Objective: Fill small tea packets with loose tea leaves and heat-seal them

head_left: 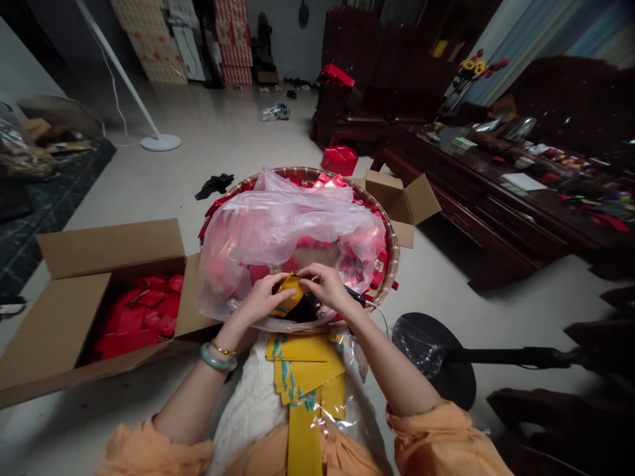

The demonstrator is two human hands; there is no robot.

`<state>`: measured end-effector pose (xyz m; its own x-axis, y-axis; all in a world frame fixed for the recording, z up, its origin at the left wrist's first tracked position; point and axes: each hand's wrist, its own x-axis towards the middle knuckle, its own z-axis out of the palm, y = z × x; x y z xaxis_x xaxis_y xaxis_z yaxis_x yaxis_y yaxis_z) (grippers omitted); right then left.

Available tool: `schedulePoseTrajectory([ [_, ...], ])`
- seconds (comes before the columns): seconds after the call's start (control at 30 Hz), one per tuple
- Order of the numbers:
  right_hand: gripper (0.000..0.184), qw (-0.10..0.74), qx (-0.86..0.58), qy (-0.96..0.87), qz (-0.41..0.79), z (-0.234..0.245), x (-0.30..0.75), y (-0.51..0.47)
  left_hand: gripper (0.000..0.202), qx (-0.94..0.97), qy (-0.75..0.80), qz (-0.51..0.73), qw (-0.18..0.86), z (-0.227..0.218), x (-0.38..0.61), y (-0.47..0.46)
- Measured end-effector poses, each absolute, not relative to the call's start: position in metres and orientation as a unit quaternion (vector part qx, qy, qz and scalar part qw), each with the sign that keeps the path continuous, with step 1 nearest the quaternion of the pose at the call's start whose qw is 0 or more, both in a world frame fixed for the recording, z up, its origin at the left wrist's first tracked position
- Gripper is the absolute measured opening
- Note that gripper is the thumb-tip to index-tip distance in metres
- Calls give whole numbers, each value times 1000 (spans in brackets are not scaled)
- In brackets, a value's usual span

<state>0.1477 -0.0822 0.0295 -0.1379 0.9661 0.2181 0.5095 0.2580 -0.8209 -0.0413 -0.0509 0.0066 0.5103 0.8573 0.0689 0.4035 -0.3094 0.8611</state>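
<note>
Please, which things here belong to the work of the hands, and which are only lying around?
In use: left hand, right hand, yellow packet, yellow packets, plastic bag, basket, red packets, cardboard box.

Lying about: black cloth, red box, flowers.

Between the left hand (268,299) and the right hand (325,287), a yellow card (290,294) is partly covered by the fingers, and a dark object (305,308) beneath them is too dim for its kind to be told. Ahead of the hands, the red packets (357,264) in the woven basket (391,251) are veiled by a clear plastic bag (292,225), so no print on them can be read. Below the hands, a yellow strip (303,443) is cut off by the picture's bottom edge. Far to the right of the hands, the small items on the wooden surface (476,198) are too small to be told apart.
</note>
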Motion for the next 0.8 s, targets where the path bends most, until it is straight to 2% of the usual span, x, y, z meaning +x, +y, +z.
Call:
schedulePoseTrajectory([
  [0.1, 20, 398, -529, -664, 349, 33, 153, -80, 34, 664, 406, 287, 558, 9, -39, -47],
  [0.17, 25, 395, -542, -648, 360, 32, 152, -79, 33, 627, 423, 317, 572, 9, -34, -47],
  [0.33, 22, 389, -574, -634, 342, 26, 149, -74, 35, 596, 451, 362, 557, 6, -21, -51],
  [0.43, 21, 438, -571, -599, 352, 26, 152, -71, 48, 565, 413, 308, 644, 9, -22, -54],
  [0.53, 26, 447, -575, -579, 366, 28, 155, -69, 54, 553, 400, 227, 695, 12, -25, -58],
  [0.67, 37, 392, -603, -625, 302, 29, 155, -66, 46, 566, 413, 207, 683, 12, -24, -61],
  [0.8, 51, 328, -659, -653, 179, 25, 151, -62, 41, 670, 415, 207, 580, 6, -21, -60],
])
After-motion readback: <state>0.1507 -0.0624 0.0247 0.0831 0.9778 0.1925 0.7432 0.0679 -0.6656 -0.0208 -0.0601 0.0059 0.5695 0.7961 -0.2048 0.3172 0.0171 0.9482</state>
